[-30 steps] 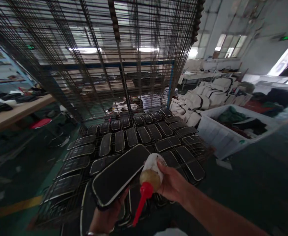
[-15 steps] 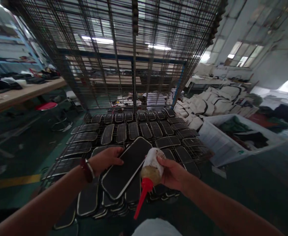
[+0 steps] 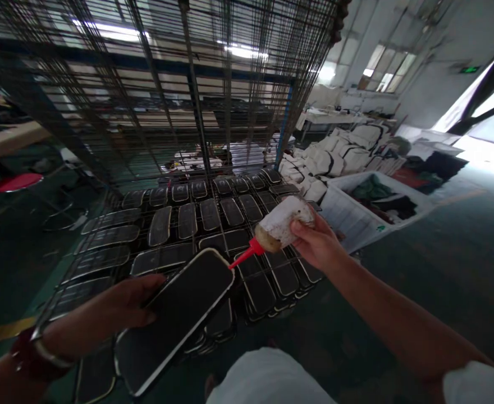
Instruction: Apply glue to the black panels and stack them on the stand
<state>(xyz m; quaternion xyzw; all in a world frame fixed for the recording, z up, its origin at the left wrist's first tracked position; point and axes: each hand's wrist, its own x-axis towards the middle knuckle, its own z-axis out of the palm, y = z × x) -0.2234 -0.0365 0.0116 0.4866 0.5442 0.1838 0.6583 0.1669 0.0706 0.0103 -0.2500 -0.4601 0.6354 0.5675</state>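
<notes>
My left hand [image 3: 124,303] grips the left edge of a black rounded panel [image 3: 179,320], which has a pale line of glue along its rim. The panel is tilted and held above the stacked panels. In my right hand [image 3: 316,241] is a white squeeze bottle [image 3: 283,221] stained brown, lying nearly sideways. Its red nozzle [image 3: 247,257] points down-left, the tip at the panel's upper right corner. Several more black panels with pale rims [image 3: 251,286] lie in rows below and behind on the wire rack.
Wire rack shelves [image 3: 200,112] rise upright behind the panels. To the right stands a white plastic bin [image 3: 352,219] with cloth inside, and beyond it a heap of white bundles [image 3: 339,154]. A red stool [image 3: 17,182] is at the left.
The bottle has swung from nozzle-down to nearly level, its tip now at the panel's corner. The panel has come closer and lower left with my left hand. My view has turned right.
</notes>
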